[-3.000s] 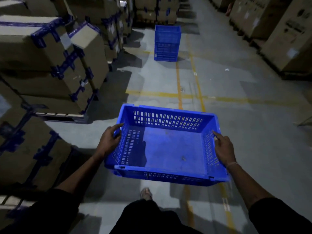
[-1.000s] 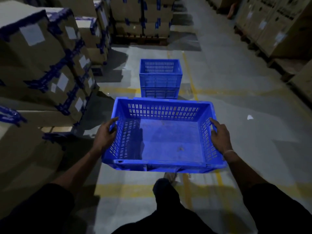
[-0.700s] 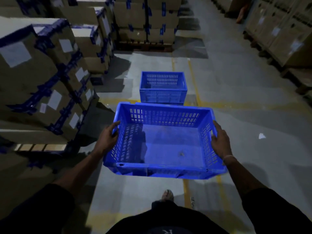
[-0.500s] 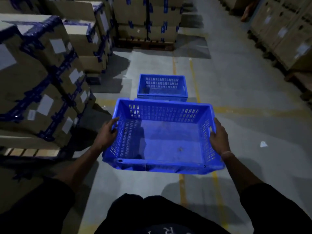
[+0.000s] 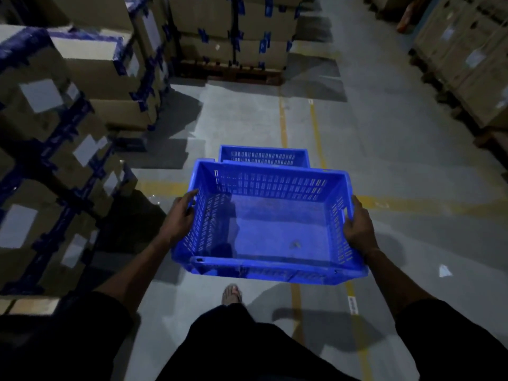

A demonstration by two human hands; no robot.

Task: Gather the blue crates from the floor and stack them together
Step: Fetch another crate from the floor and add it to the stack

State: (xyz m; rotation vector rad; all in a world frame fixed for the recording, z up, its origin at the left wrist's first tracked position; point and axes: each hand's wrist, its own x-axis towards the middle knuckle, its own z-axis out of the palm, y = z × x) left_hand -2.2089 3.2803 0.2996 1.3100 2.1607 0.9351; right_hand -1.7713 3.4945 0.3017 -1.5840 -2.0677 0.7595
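From the head camera, looking down the aisle, the person carries a blue crate [image 5: 275, 224] off the floor at about waist height. The left hand [image 5: 178, 218] grips its left wall, fingers curled over the rim; the right hand [image 5: 357, 226] grips the right wall the same way. The crate is empty apart from a small scrap on its bottom.

Just beyond its far edge, the top of a second blue crate [image 5: 264, 155] shows, standing on the concrete floor [image 5: 412, 160] and mostly hidden behind the held one. Whether more crates sit under it cannot be told.

Cardboard boxes [image 5: 55, 133] bound with blue tape are stacked high along the left, close beside the left arm. More boxes on a pallet [image 5: 233, 39] close the aisle further ahead, and another row of cartons [image 5: 467, 50] lines the right. Yellow floor lines [image 5: 316, 127] run ahead past the crates. One sandalled foot [image 5: 232, 294] is planted below the held crate, and a white scrap of paper [image 5: 444, 270] lies on the floor at the right.
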